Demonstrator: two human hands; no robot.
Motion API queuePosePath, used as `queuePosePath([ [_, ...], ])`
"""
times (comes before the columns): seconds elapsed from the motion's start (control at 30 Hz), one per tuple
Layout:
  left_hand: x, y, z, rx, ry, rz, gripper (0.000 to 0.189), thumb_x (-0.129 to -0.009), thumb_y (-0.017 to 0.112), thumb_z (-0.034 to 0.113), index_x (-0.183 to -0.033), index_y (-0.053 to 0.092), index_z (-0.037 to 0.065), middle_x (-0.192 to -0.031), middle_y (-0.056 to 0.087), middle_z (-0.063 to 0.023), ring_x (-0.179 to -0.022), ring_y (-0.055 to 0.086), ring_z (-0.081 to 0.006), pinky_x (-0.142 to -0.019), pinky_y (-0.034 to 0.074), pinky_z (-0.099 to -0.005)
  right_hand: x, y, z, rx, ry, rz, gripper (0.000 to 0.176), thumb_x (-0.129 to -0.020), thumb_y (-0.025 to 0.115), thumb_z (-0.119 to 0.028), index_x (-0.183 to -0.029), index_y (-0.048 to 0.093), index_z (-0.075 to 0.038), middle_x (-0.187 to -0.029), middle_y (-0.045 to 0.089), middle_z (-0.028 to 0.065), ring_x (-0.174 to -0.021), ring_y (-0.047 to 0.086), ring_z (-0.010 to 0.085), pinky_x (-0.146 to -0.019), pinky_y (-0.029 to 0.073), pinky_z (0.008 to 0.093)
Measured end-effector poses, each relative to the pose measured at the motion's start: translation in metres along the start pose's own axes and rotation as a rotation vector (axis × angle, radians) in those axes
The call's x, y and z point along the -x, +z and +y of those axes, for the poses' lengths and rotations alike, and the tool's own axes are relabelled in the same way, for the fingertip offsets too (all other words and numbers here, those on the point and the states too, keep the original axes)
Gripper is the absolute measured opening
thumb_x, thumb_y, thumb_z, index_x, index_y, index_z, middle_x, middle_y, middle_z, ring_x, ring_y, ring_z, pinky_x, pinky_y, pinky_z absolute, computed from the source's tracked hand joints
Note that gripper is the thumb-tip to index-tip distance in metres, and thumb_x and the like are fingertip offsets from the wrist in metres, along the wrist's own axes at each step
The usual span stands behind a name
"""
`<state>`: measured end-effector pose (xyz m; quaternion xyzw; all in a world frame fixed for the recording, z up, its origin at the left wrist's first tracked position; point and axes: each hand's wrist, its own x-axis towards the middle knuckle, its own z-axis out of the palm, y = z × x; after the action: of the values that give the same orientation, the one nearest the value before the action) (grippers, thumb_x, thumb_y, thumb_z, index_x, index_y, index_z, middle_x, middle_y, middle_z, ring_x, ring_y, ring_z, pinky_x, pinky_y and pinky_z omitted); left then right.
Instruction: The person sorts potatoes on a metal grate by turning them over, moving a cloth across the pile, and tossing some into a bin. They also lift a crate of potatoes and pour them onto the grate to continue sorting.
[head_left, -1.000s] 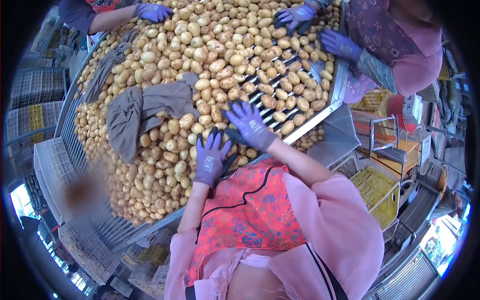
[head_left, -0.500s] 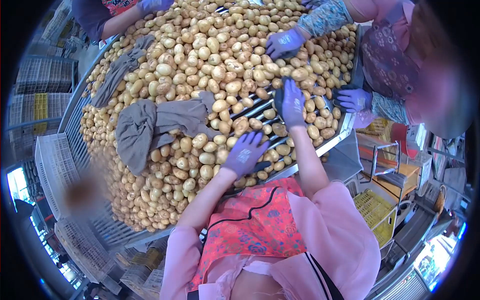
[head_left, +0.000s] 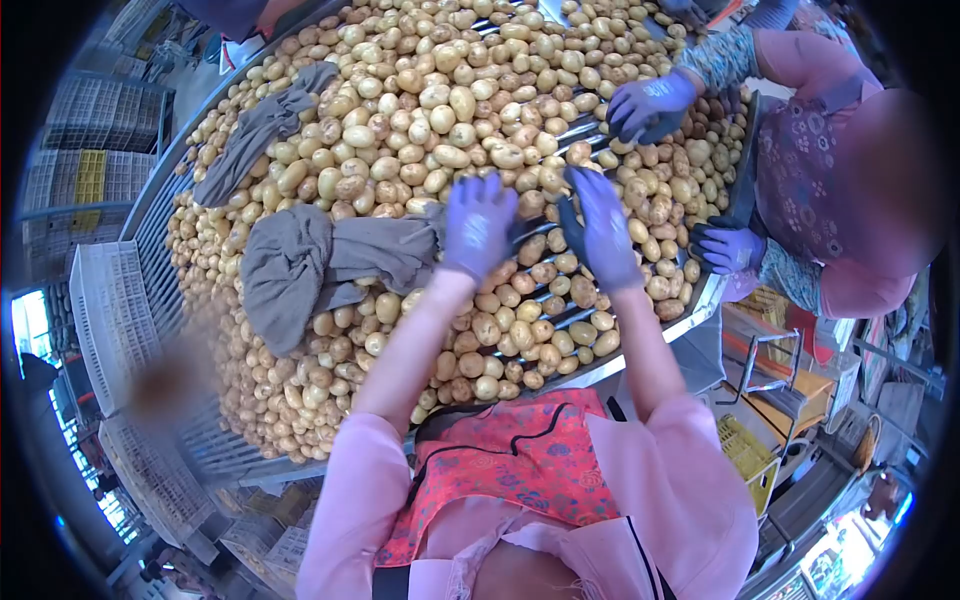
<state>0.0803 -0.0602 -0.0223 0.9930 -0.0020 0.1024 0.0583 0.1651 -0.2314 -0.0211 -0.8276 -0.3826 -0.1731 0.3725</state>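
A roller sorting table [head_left: 640, 345] is heaped with yellow-brown potatoes [head_left: 420, 110]. Both my hands wear purple gloves and reach out over the middle of the pile. My left hand [head_left: 478, 226] hovers flat, fingers apart, just right of a grey cloth [head_left: 300, 260] that lies on the potatoes. My right hand [head_left: 602, 228] is also spread, palm down, above the bare rollers and loose potatoes. Neither hand holds anything.
A co-worker in a pink floral top stands at the right, one gloved hand [head_left: 648, 106] on the potatoes, the other [head_left: 728, 246] at the table's edge. A second grey cloth [head_left: 255, 130] lies further back. White crates [head_left: 105, 300] stand left, yellow crates [head_left: 745, 450] lower right.
Both my hands have moved forward from the near edge toward the middle of the pile; the left hand now sits beside the grey cloth. The co-worker's hands have shifted right.
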Motion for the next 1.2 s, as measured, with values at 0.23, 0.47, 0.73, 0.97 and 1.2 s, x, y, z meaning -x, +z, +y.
queuePosePath([
  [0.23, 0.082, 0.03, 0.075, 0.243, 0.078, -0.241, 0.053, -0.083, 0.06, 0.037, -0.126, 0.053, 0.006, -0.13, 0.048, -0.0198, -0.124, 0.041, -0.0428, -0.104, 0.031, -0.0516, -0.105, 0.147, -0.011, 0.292, -0.073, -0.592, 0.036, -0.086, 0.052, -0.013, -0.122, 0.053, -0.008, -0.113, 0.057, 0.0161, -0.104, 0.058, 0.0335, -0.085, 0.05, 0.0437],
  [0.47, 0.093, -0.03, 0.021, 0.299, 0.065, -0.193, 0.045, -0.085, 0.061, 0.032, -0.12, 0.056, 0.004, -0.123, 0.053, -0.0207, -0.117, 0.049, -0.0398, -0.099, 0.04, -0.0463, -0.086, 0.108, -0.018, 0.191, -0.205, -0.737, 0.042, -0.08, 0.054, -0.004, -0.122, 0.053, -0.01, -0.126, 0.051, 0.0143, -0.109, 0.055, 0.0345, -0.09, 0.048, 0.0442],
  [0.73, 0.0, -0.072, -0.081, -0.244, -0.163, -0.05, 0.023, -0.083, 0.057, 0.019, -0.103, 0.058, 0.009, -0.102, 0.058, -0.0096, -0.104, 0.055, -0.0254, -0.083, 0.042, -0.0415, 0.062, -0.029, -0.03, -1.018, 0.705, -0.592, 0.044, -0.082, 0.056, -0.001, -0.126, 0.052, -0.004, -0.125, 0.055, 0.0081, -0.116, 0.052, 0.0189, -0.096, 0.043, 0.032],
  [0.97, -0.024, -0.071, -0.185, -0.4, -0.141, -0.135, 0.037, -0.082, 0.06, 0.025, -0.118, 0.058, 0.016, -0.115, 0.059, -0.0075, -0.116, 0.05, -0.0261, -0.098, 0.036, -0.0491, 0.392, -0.239, -0.003, -0.11, 1.026, -0.384, 0.052, -0.078, 0.073, -0.011, -0.124, 0.049, 0.0, -0.115, 0.059, 0.0149, -0.1, 0.063, 0.0259, -0.085, 0.053, 0.0368],
  [1.2, 0.026, -0.082, -0.134, -0.275, -0.132, -0.333, 0.037, -0.076, 0.062, 0.017, -0.113, 0.06, 0.017, -0.125, 0.052, -0.0126, -0.12, 0.047, -0.0339, -0.096, 0.04, -0.0454, 0.374, -0.22, -0.014, 0.773, 0.975, -0.177, 0.043, -0.092, 0.056, -0.018, -0.128, 0.049, 0.005, -0.12, 0.058, 0.0245, -0.109, 0.056, 0.037, -0.097, 0.042, 0.0439],
])
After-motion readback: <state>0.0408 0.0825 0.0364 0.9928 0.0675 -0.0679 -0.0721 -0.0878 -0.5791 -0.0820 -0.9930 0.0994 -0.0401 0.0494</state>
